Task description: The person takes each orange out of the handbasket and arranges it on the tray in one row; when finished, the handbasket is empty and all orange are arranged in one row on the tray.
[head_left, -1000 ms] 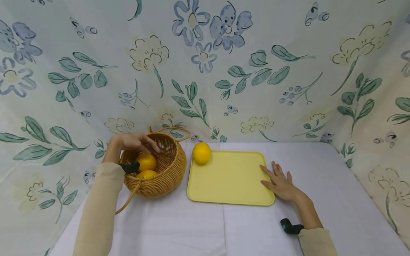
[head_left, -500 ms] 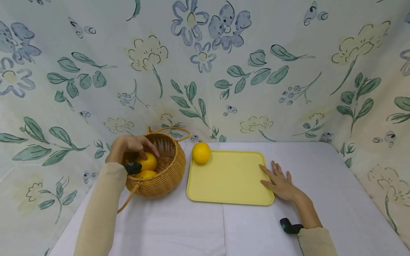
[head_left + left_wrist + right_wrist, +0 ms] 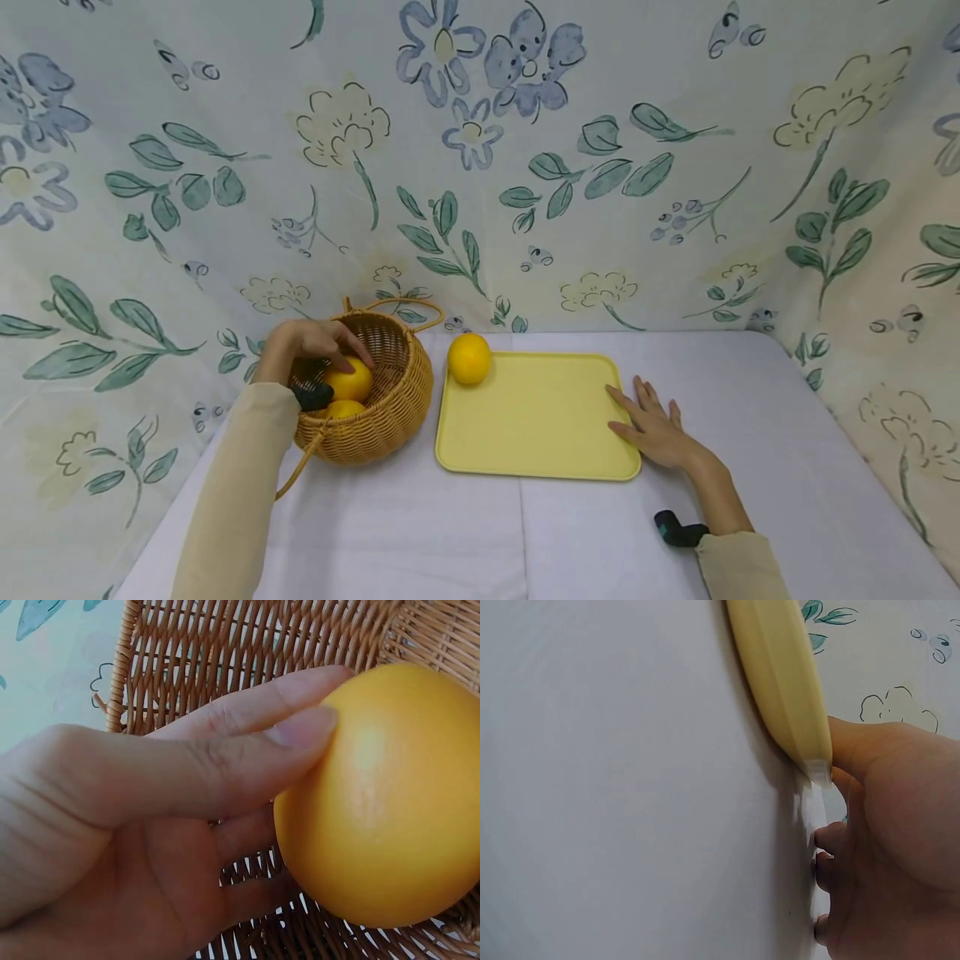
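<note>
Since the earlier frame the left hand [image 3: 318, 340] has sunk deeper into the basket [image 3: 382, 429], and the upper orange [image 3: 352, 383] has shifted slightly rightward within it. Right hand [image 3: 656, 433], tray [image 3: 532, 417] and third orange [image 3: 469, 360] have kept their places.

Left fingers [image 3: 262, 701] and thumb [image 3: 217, 765] are now grasping the upper orange, which sits inside the basket, just behind the lower orange [image 3: 346, 409]. In the left wrist view the thumb tip meets the skin at one side while most of the fruit bulges beyond it. Such a shallow hold on something round and smooth could let it slip, I judge, if it were raised before the fingers reached further around. The black wrist camera [image 3: 311, 397] dips into the basket close to the fruit; it could nudge the lower orange or snag the wall, tipping the basket, which nothing steadies.

The right hand's fingers are spread and released, index and thumb resting at the tray's right edge; pressing hard there might tilt or slide the tray on the desk [image 3: 390, 533] and set the third orange, at its far left corner, rolling.
</note>
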A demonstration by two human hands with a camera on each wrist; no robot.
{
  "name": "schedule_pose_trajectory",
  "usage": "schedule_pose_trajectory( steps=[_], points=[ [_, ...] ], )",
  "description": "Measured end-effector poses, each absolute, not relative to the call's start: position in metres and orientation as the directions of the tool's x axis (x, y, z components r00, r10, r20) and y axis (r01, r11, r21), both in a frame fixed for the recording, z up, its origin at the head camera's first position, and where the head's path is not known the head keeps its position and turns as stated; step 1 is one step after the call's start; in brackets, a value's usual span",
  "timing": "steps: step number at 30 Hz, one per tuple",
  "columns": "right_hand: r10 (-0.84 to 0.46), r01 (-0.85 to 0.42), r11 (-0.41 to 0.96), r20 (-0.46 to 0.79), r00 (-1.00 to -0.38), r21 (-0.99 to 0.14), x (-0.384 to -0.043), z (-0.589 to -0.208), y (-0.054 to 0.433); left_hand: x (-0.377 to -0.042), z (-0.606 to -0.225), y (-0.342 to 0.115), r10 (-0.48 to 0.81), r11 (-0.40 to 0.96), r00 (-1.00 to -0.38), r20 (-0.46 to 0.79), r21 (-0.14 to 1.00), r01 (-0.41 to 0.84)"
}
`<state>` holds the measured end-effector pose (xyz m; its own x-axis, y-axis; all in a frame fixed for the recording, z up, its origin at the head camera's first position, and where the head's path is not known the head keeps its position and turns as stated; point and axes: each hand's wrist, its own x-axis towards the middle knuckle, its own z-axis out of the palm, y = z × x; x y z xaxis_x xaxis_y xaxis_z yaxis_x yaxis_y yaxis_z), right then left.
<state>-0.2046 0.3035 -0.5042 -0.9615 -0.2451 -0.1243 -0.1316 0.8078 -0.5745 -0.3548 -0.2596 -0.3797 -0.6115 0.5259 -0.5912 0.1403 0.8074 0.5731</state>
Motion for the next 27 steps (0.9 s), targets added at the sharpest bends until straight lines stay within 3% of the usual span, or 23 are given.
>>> schedule_pose_trajectory(
  steps=[27],
  points=[
    [-0.237, -0.117, 0.808, -0.137, -0.962, -0.578, -0.2049, -0.5032, 0.3015, -0.3574, -0.3852, -0.2643, 0.54, 0.789, -0.609, -0.581, 0.602, 0.125]
  ],
)
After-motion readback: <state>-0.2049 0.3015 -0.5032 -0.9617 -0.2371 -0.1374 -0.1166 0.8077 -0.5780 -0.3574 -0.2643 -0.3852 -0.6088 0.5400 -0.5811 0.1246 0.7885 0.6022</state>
